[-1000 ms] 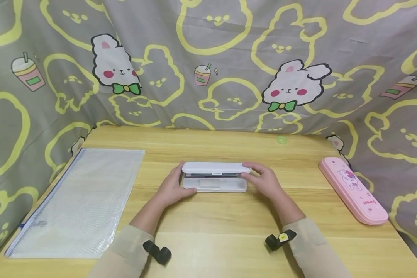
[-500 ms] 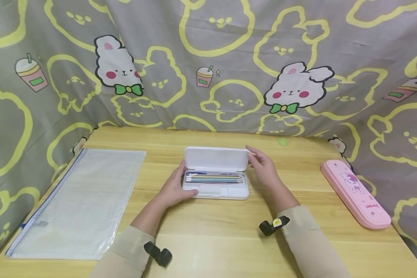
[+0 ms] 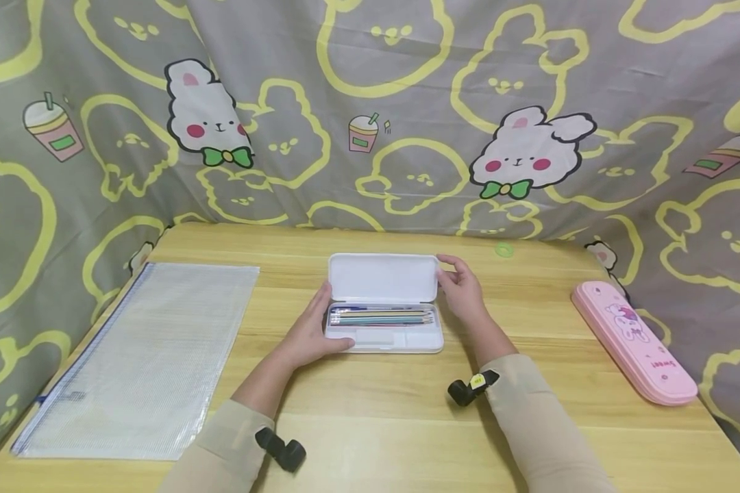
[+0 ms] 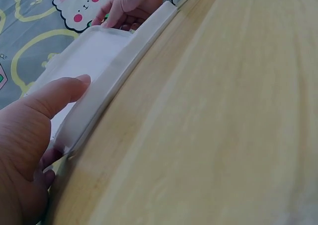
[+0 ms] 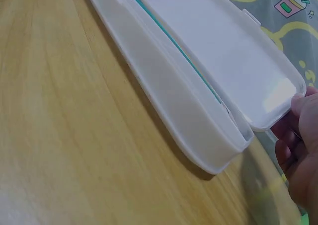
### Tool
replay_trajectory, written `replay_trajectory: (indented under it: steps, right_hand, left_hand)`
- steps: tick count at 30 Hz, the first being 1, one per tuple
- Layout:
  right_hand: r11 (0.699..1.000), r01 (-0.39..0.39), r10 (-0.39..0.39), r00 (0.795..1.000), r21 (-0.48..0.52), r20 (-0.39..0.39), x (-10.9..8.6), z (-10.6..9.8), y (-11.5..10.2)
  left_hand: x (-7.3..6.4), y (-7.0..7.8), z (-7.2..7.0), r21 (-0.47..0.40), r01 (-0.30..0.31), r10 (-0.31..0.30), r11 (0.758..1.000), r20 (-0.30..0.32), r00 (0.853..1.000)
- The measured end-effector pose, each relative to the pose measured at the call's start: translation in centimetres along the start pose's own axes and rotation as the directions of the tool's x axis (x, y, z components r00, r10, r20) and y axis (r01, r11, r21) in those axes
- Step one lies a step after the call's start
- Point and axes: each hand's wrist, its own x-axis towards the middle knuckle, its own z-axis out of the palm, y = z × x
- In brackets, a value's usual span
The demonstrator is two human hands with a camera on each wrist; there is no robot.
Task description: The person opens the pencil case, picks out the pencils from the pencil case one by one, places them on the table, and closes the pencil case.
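A white plastic pencil case [image 3: 416, 342] lies at the middle of the table with its lid [image 3: 382, 277] raised and leaning back. Inside, several pencils [image 3: 379, 319] lie lengthwise along the back part. A pale rectangular block [image 3: 374, 337] shows in the front part. My left hand [image 3: 308, 334] grips the case's left end, thumb [image 4: 74, 88] over the front rim and fingers round the side. The lid's right corner is pinched by my right hand [image 3: 465, 296], the thumb [image 5: 300, 103] on the inner face and fingers curled behind it.
A clear mesh zip pouch [image 3: 142, 356] lies flat at the left of the wooden table [image 3: 370, 424]. On the right is a pink pencil case [image 3: 635, 342] with a rabbit picture. A small green ring [image 3: 503, 250] lies near the back edge, before a patterned curtain [image 3: 284, 55].
The white case's lid has swung up and back from nearly closed, drawn by my right hand, bringing the pencils into view. My left hand has kept its grip on the left end.
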Motion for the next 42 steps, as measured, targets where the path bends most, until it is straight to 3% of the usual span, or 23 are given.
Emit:
replay_trajectory:
  steps: [8,18,21,24,28,32,36,42]
  right_hand:
    - [0.999,-0.046,0.046,0.999,-0.028,0.026,0.3,0.1,0.5]
    - [0.996,-0.037,0.041,0.998,-0.087,0.044,0.3,-0.1,1.0]
    - [0.994,0.005,0.000,0.999,-0.107,0.047,0.1,-0.6,0.7]
    - [0.985,0.090,-0.088,0.996,-0.147,0.020,-0.5,-1.1,0.1]
    - [0.955,0.189,-0.187,0.982,-0.227,0.027,-1.7,-1.3,-0.8]
    - [0.911,0.243,-0.190,0.964,-0.333,0.186,-3.0,-0.8,-1.4]
    - [0.852,0.314,-0.168,0.922,-0.419,0.350,-3.8,-0.3,-1.8]
    - [0.778,0.402,-0.189,0.882,-0.483,0.431,-4.3,0.3,-2.0]
  left_hand:
    - [0.0,0.0,0.1,0.051,0.035,-0.036,0.998,0.015,0.999]
    - [0.0,0.0,0.2,0.062,0.038,-0.040,0.997,0.029,0.999]
    - [0.1,-0.1,0.2,0.058,0.040,-0.041,0.998,0.027,0.999]
    - [0.1,0.0,0.1,0.059,0.037,-0.039,0.998,0.027,0.999]
    - [0.1,-0.1,0.0,0.064,0.027,-0.028,0.998,0.022,0.999]
    - [0.1,-0.1,-0.1,0.061,0.025,-0.026,0.998,0.018,0.999]
    - [0.1,-0.1,-0.1,0.066,0.026,-0.027,0.997,0.019,0.999]
    - [0.1,-0.1,-0.1,0.061,0.022,-0.023,0.998,0.023,0.999]
